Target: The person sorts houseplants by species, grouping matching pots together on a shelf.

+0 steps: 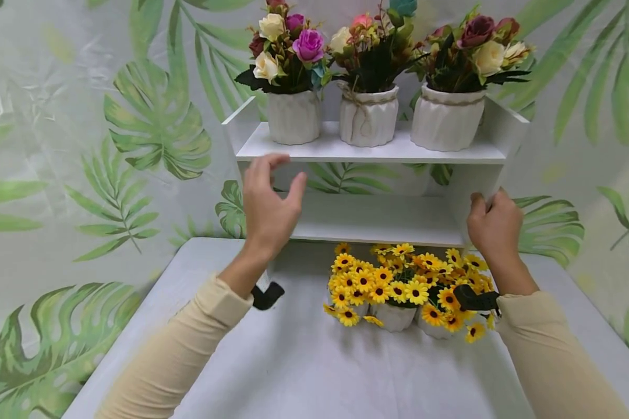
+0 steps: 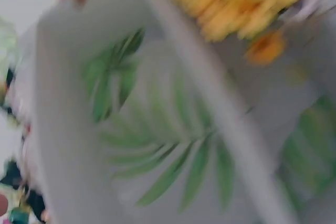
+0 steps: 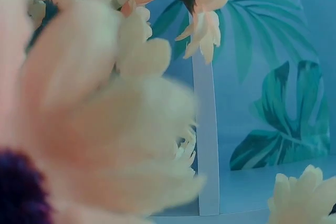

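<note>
A white two-tier shelf [image 1: 377,218] stands at the back of the table. My left hand [image 1: 272,206] is in front of its left side, thumb and fingers spread apart with nothing between them. On the other side, my right hand [image 1: 497,227] has its fingers curled at the front edge of the right side panel, gripping it. Yellow daisy-like flowers [image 1: 388,285] in white pots stand below the lower board, near my right wrist. One of these flowers [image 3: 115,119] fills much of the right wrist view, hiding the right hand there. The left wrist view is blurred.
Three white pots of artificial roses, a left one [image 1: 293,116], a middle one [image 1: 368,116] and a right one [image 1: 447,119], stand on the top board. A white cloth covers the table [image 1: 314,372]. Behind hangs a leaf-patterned backdrop [image 1: 157,122].
</note>
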A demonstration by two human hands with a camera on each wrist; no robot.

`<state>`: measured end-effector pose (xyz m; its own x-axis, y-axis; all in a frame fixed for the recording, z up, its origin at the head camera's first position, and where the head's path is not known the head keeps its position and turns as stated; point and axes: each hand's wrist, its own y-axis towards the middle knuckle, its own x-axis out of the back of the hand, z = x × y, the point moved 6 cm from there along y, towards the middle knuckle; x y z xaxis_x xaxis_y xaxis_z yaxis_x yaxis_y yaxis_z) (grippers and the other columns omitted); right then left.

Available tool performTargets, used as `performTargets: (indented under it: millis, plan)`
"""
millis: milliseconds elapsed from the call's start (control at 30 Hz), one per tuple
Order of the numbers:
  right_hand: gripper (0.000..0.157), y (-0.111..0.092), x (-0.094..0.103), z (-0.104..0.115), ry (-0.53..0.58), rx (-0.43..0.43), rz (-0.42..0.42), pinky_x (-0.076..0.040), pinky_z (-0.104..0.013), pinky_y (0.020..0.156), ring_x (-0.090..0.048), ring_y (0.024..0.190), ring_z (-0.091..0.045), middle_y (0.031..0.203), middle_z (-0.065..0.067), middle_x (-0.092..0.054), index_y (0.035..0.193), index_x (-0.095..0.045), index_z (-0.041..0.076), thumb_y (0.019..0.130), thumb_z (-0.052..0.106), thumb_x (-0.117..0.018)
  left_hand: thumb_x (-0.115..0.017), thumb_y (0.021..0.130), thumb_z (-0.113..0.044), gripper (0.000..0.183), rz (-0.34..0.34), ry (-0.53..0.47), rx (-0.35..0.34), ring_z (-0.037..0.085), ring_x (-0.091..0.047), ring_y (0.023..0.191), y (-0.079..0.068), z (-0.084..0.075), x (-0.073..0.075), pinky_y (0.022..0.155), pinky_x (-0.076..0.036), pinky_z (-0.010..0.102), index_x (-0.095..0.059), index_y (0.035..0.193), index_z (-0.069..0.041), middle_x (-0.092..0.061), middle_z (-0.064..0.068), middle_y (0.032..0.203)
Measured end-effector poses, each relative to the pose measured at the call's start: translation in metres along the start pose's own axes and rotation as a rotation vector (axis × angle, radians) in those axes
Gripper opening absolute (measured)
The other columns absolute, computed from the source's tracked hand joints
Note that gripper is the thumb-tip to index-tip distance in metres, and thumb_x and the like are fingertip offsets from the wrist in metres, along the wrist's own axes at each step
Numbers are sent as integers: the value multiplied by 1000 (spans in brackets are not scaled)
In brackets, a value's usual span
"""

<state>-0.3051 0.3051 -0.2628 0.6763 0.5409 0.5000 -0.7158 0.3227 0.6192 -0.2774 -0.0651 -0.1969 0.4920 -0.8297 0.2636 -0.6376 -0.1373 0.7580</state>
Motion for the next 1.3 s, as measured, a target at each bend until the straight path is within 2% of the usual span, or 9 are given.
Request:
performTargets:
  millis: [67, 133, 267, 400, 567, 700, 900, 1167, 1300]
  plan:
    - [36, 1, 0, 0, 0, -3, -1, -32, -32, 53, -62, 80, -51, 91, -38, -63, 102, -59, -14, 103, 18, -44, -69, 90, -11, 20, 70, -25, -50, 29, -59, 98, -32, 7, -2, 85, -49, 33, -65, 108, -1, -66, 13, 106]
    - [36, 1, 0, 1, -4, -5, 2, -31, -33, 52, -61, 78, -50, 90, -38, -62, 102, -59, -14, 103, 18, -43, -67, 91, -9, 10, 195, -42, -11, 24, -59, 83, -61, 22, -8, 73, -49, 29, -67, 99, -3, -67, 9, 94]
    - [36, 1, 0, 0, -15, -6, 10, -31, -31, 50, -58, 71, -45, 89, -36, -63, 103, -59, -13, 103, 19, -43, -66, 93, -10, 4, 514, -67, 253, 13, -56, 73, -110, 67, -27, 64, -48, 24, -70, 96, -10, -68, 3, 88]
    - [36, 1, -1, 0, -24, -11, 14, -31, -31, 50, -57, 68, -42, 90, -36, -63, 104, -60, -13, 103, 19, -43, -66, 92, -9, 7, 680, -102, 496, 12, -59, 79, -146, 108, -43, 66, -49, 26, -70, 98, -9, -70, 5, 93]
    - [39, 0, -2, 1, -19, -25, 28, -34, -35, 55, -62, 81, -49, 95, -37, -64, 108, -59, -14, 104, 20, -41, -67, 91, -5, 14, 746, -218, 688, 13, -58, 77, -181, 134, -64, 68, -50, 26, -67, 103, 1, -69, 11, 96]
    - [39, 0, -1, 1, -19, -25, 30, -34, -33, 54, -62, 81, -49, 96, -37, -64, 110, -59, -14, 104, 20, -41, -71, 87, -7, 25, 777, -253, 729, 14, -58, 76, -199, 141, -79, 67, -51, 25, -64, 109, 1, -66, 12, 98]
    - [39, 1, -2, 1, -17, -30, 31, -33, -34, 53, -61, 78, -48, 93, -37, -64, 107, -59, -14, 104, 20, -41, -82, 79, -12, 50, 732, -189, 667, 20, -60, 91, -204, 141, -97, 72, -53, 29, -57, 122, -3, -62, 14, 114]
    - [40, 0, -2, 0, -12, -36, 32, -44, -49, 60, -64, 91, -54, 104, -39, -65, 113, -59, -15, 104, 20, -41, -84, 76, -10, 84, 736, -211, 570, 29, -50, 120, -200, 133, -119, 107, -45, 48, -38, 144, -1, -47, 18, 136]
    - [39, 1, -1, 1, -9, -24, 27, -45, -50, 60, -64, 90, -55, 103, -39, -65, 112, -59, -15, 104, 19, -41, -80, 77, -4, 85, 734, -242, 598, 31, -48, 124, -197, 134, -127, 107, -43, 50, -35, 149, -5, -42, 19, 144]
